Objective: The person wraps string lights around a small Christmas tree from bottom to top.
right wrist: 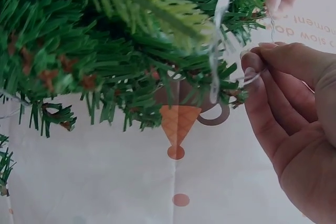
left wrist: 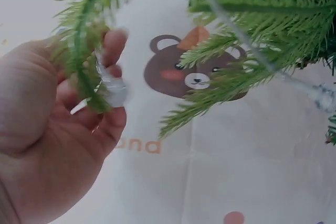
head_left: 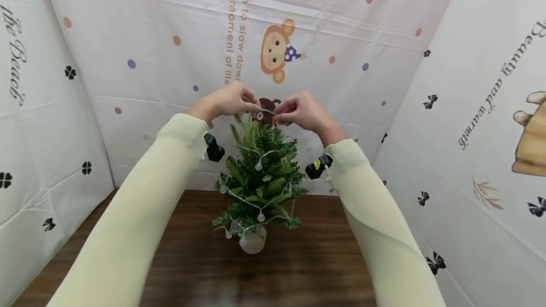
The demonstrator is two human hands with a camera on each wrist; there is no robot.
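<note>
A small green artificial Christmas tree (head_left: 273, 179) stands in a pale pot (head_left: 254, 242), with string lights (head_left: 261, 216) draped around its branches. Above its top both hands hold a thin clear stretch of the light wire (head_left: 267, 111) between them. My left hand (head_left: 232, 100) pinches the wire on the left; in the left wrist view a clear bulb (left wrist: 116, 95) shows at its fingers, partly behind a branch tip. On the other side my right hand (head_left: 304, 112) pinches the wire between thumb and fingertips, close beside the dark green needles in the right wrist view.
Dark wooden tabletop (head_left: 192, 259) lies under the tree. Printed white cloth walls (head_left: 158, 79) rise behind and on both sides, the back one close behind the tree. A black wrist camera (head_left: 213, 148) sits at the left cuff, and another (head_left: 319, 167) at the right.
</note>
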